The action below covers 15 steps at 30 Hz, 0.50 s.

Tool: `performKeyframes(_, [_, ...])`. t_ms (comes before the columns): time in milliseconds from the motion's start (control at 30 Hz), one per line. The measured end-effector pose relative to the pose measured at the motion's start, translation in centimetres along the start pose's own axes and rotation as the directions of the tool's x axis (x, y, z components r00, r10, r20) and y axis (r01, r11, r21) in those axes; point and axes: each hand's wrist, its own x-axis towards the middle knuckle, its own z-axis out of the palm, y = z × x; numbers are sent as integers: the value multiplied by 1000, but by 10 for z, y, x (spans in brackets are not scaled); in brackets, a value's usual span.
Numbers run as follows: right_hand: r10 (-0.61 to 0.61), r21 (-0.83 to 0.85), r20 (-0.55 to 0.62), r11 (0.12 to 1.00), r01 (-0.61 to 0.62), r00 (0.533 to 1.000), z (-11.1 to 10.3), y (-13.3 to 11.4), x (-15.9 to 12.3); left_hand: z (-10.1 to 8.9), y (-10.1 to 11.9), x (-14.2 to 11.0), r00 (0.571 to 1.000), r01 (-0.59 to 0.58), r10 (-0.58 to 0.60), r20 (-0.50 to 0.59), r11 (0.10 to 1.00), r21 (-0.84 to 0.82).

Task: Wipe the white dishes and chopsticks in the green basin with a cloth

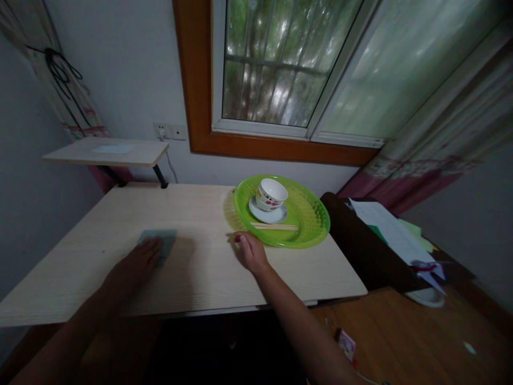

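My left hand (146, 259) lies flat, palm down, on a light blue-green cloth (166, 238) spread on the pale wooden table (208, 278). The cloth sticks out past the fingertips and to the right. Close to the front left rim of a bright green plastic tray (308, 203), my right hand (253, 252) rests near the tabletop, loosely curled, thumb and fingers apart, with nothing visible in it. On the tray stand stacked white bowls (270, 195) with a red floral pattern, set on a white plate (279, 215). Light wooden chopsticks (274, 226) lie in front of the plate.
A small raised shelf (140, 154) with dark legs stands at the table's back left, a paper sheet on it. Behind are wall sockets (170, 131) with a cable and a window (280, 64). Right of the table, papers (385, 227) lie on a dark brown piece of furniture.
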Motion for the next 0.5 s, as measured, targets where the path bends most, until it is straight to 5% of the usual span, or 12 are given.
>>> performKeyframes(100, [-27, -14, 2, 1000, 27, 1000, 0, -1, 1, -2, 32, -13, 988, -150, 150, 39, 989, 1])
performKeyframes(200, [-59, -38, 15, 998, 59, 998, 0, -2, 0, -7, 74, 2, 964, -258, 260, 53, 965, -38])
performKeyframes(367, [-69, -29, -8, 997, 69, 998, -1, -2, -3, -13, 136, 60, 922, -372, 384, 42, 911, -178])
performKeyframes(500, [-60, -28, 7, 998, 60, 998, -3, -4, -3, -3, 161, 115, 930, -345, 363, 51, 914, -214])
